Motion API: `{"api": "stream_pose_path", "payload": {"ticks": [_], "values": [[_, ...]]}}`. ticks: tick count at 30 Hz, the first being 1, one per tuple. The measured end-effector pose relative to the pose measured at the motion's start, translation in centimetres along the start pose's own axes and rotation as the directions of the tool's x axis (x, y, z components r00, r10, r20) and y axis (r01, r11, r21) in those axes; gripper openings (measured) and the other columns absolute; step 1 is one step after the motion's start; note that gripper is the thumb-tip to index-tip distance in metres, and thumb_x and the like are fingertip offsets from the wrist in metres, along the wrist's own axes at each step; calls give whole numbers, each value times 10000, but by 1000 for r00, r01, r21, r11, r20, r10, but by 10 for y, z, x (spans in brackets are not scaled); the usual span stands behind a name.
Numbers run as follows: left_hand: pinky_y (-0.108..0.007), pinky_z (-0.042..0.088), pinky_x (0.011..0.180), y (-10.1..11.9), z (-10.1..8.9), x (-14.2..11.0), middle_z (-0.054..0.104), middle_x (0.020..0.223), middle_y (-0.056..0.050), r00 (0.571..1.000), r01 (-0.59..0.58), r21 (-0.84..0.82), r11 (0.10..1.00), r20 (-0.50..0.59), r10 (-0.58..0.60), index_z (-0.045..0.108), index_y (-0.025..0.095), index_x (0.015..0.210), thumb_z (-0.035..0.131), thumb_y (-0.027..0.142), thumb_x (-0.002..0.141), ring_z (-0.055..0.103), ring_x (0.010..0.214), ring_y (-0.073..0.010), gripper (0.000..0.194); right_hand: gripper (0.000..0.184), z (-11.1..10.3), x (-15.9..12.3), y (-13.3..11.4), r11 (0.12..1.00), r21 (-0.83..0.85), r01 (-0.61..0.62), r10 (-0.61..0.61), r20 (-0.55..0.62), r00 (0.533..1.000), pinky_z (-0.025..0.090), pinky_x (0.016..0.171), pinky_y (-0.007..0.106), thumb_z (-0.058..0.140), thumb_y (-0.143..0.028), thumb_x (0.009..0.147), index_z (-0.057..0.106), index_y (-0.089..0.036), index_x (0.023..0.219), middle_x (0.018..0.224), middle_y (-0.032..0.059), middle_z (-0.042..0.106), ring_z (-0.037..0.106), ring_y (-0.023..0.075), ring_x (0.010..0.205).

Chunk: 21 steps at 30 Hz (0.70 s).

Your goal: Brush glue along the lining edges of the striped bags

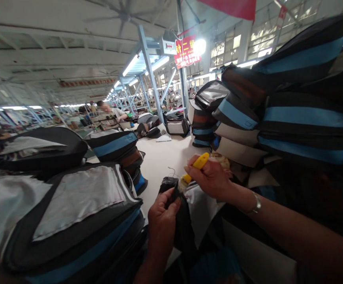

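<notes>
Pinching a fold of black fabric [179,215] over the pale table [162,157], the left hand [162,225] has its fingers closed on the cloth. The right hand [211,177] grips a yellow-handled tool [195,167], tip touching the fabric. Stacked black-and-blue bags [280,114] stand just beside.

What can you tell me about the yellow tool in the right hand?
The yellow tool is a small plastic-looking handle, smooth and bright, tilted up to the right. The right hand grips it between thumb and fingers. Its lower tip meets the black fabric piece pinched by the left hand; any blade is hidden.
</notes>
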<state>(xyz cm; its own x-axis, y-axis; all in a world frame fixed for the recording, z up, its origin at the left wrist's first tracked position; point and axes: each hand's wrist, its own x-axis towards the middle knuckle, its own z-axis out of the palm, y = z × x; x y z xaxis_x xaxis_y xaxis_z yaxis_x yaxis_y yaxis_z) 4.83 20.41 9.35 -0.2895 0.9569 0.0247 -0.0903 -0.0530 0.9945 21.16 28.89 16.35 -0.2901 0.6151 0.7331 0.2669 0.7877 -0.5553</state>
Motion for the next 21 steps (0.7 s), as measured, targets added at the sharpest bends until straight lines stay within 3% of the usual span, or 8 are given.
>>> {"api": "stream_pose_path", "payload": {"ticks": [4, 8, 12, 14, 16, 18, 19, 21], "values": [[-324, 563, 840, 4, -2, -2, 746, 1091, -92, 998, 56, 6, 998, 8, -57, 700, 167, 1153, 787, 354, 732, 693, 1037, -287, 468, 232, -1, 16, 7, 1000, 11, -11, 13, -108, 994, 364, 616, 246, 535, -290, 936, 579, -165, 746, 644, -23, 528, 474, 96, 587], [-343, 562, 844, 3, -3, -2, 747, 1068, -90, 996, 92, -1, 996, -2, -93, 670, 169, 1204, 772, 372, 746, 710, 961, -268, 510, 249, -4, 9, 3, 991, 124, -52, 68, -127, 990, 343, 556, 224, 535, -303, 949, 569, -171, 740, 624, -39, 489, 442, 83, 561], [-389, 543, 894, -4, -7, 1, 718, 1131, -94, 999, -43, 214, 976, -20, 48, 677, 184, 1196, 705, 398, 799, 683, 1019, -281, 451, 239, 10, 2, 6, 991, 129, -30, 45, -111, 993, 367, 581, 231, 550, -278, 928, 569, -165, 719, 634, -27, 529, 477, 83, 560], [-446, 528, 915, -10, -10, 1, 704, 1068, -103, 951, -255, 479, 840, -31, 307, 708, 191, 1145, 666, 408, 829, 669, 1005, -294, 386, 225, 9, 3, 12, 996, 79, -33, 46, -182, 982, 376, 617, 245, 551, -281, 931, 584, -161, 743, 665, -15, 547, 494, 92, 594], [-533, 479, 982, -16, -12, -1, 664, 1087, -131, 797, -421, 743, 520, 29, 604, 737, 198, 1078, 684, 406, 815, 630, 1060, -334, 339, 215, -6, 2, 17, 989, 127, -72, 106, -288, 952, 380, 605, 245, 559, -313, 943, 594, -167, 789, 673, -17, 533, 489, 98, 603], [-587, 394, 1082, -21, -12, -6, 566, 1299, -187, 658, -448, 848, 285, 96, 747, 684, 177, 1183, 733, 420, 775, 521, 1249, -390, 478, 206, -30, -6, 19, 960, 261, -100, 201, -398, 895, 378, 558, 237, 589, -353, 940, 599, -184, 823, 640, -31, 501, 474, 100, 578], [-592, 352, 1126, -23, -11, -9, 481, 1415, -209, 649, -432, 858, 279, 82, 756, 600, 162, 1300, 751, 440, 757, 442, 1341, -403, 629, 198, -43, -13, 18, 934, 343, -101, 256, -444, 859, 378, 537, 235, 616, -365, 926, 601, -192, 830, 635, -34, 501, 471, 102, 565], [-571, 333, 1160, -27, -10, -15, 329, 1548, -231, 749, -343, 832, 435, -37, 662, 334, 149, 1499, 765, 498, 732, 339, 1435, -393, 946, 184, -68, -33, 14, 879, 467, -96, 355, -507, 786, 387, 515, 238, 671, -364, 889, 607, -203, 825, 628, -31, 508, 475, 107, 549]]}}
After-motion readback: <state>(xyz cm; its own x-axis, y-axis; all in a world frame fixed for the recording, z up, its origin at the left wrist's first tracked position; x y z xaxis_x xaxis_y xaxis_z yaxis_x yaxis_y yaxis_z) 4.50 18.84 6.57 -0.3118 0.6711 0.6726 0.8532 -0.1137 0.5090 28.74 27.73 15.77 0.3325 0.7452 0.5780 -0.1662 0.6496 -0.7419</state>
